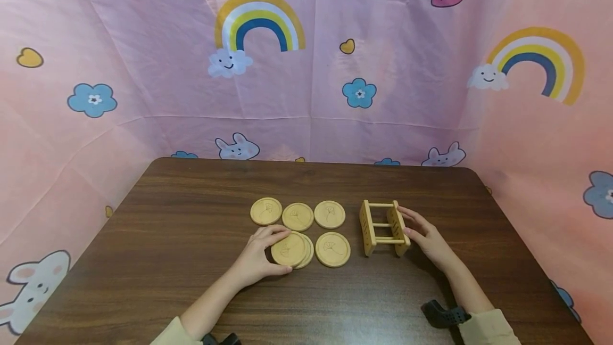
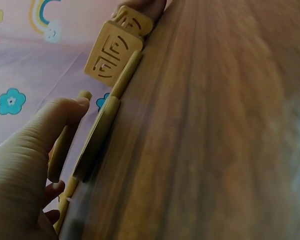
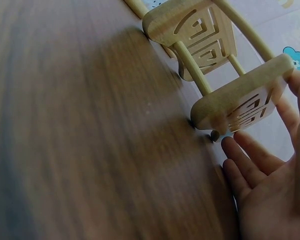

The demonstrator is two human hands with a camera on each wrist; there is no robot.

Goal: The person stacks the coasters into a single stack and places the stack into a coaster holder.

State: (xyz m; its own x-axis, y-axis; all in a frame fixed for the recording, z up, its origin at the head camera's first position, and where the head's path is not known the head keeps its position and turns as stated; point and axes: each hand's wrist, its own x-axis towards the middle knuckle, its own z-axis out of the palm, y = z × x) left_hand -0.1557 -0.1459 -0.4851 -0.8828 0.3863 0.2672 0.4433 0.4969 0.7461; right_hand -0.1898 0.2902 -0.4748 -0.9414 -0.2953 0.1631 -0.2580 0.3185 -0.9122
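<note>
In the head view my left hand (image 1: 258, 259) pinches a round wooden coaster (image 1: 289, 249) with a leaf engraving, thumb at its near edge and fingers at the far edge. From the left wrist view, this held coaster (image 2: 63, 152) is raised and tilted above another coaster (image 2: 97, 137). That lower coaster (image 1: 308, 257) peeks out on its right from above. My right hand (image 1: 432, 243) is at the right side of a wooden coaster rack (image 1: 367, 228), fingertips against its outer panel. The right wrist view shows the cut-out panel (image 3: 255, 95) with relaxed fingers beside it.
Three coasters lie in a back row: a left one (image 1: 266, 211), a middle one (image 1: 298, 217) and a right one (image 1: 330, 214). Another coaster (image 1: 332, 249) lies between my left hand and the rack. Patterned cloth (image 1: 306, 95) hangs around the brown table (image 1: 191, 201).
</note>
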